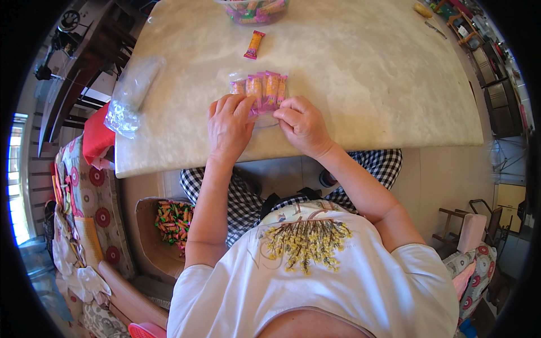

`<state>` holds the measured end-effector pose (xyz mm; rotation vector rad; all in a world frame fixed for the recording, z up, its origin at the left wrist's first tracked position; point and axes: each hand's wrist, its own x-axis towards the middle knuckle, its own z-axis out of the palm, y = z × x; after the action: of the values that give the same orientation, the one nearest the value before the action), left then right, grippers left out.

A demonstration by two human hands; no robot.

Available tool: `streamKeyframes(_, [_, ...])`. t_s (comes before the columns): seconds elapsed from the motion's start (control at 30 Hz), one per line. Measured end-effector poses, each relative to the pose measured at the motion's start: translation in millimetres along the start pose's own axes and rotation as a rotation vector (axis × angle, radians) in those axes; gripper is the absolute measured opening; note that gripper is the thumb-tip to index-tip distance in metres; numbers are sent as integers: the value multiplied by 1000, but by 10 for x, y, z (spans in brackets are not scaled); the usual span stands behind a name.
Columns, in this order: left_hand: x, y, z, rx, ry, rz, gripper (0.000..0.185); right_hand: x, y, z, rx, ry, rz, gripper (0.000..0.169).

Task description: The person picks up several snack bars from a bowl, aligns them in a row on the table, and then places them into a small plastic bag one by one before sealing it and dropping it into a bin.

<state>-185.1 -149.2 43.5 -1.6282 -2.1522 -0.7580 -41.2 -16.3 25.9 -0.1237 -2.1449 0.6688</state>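
A small clear plastic bag (258, 113) lies on the table before me, with several orange and pink wrapped snack sticks (270, 86) side by side inside. My left hand (230, 120) grips the bag's near left part, its fingers bent over the wrappers. At the near right corner, my right hand (302, 124) pinches the plastic between thumb and forefinger. The fingers hide part of the bag's near edge. Beyond the bag, a single orange and pink wrapped stick (254, 44) lies loose on the tabletop.
A clear plastic tub (253, 19) of wrapped sticks stands at the far edge of the table (380, 84). Clear plastic bags (133, 95) lie at the left. Below, a cardboard box (146, 228) holds many more sticks. A patterned sofa (91, 190) is at the left.
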Motion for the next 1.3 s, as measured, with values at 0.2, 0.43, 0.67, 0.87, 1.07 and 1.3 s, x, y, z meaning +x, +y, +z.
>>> streamKeyframes(0.2, [74, 2, 33, -14, -17, -45, 41, 4, -3, -28, -9, -20, -21, 22])
streamKeyframes(0.43, [26, -107, 82, -16, -68, -81, 29, -54, 9, 7, 9, -22, 26, 21])
streamKeyframes(0.67, [158, -59, -298, -178, -134, -15, 34, -52, 15, -16, 35, -51, 102, 19])
streamKeyframes(0.87, [649, -468, -74, -253, -109, -48, 31, -32, 6, -26, 26, -66, 97, 20])
streamKeyframes(1.07, [1090, -910, 607, -47, -230, -25, 36, -62, 20, 25, 17, -73, 69, 21])
streamKeyframes(1.3, [1069, -1001, 562, -68, -337, -121, 24, -49, -1, 9, -25, -94, 65, 23])
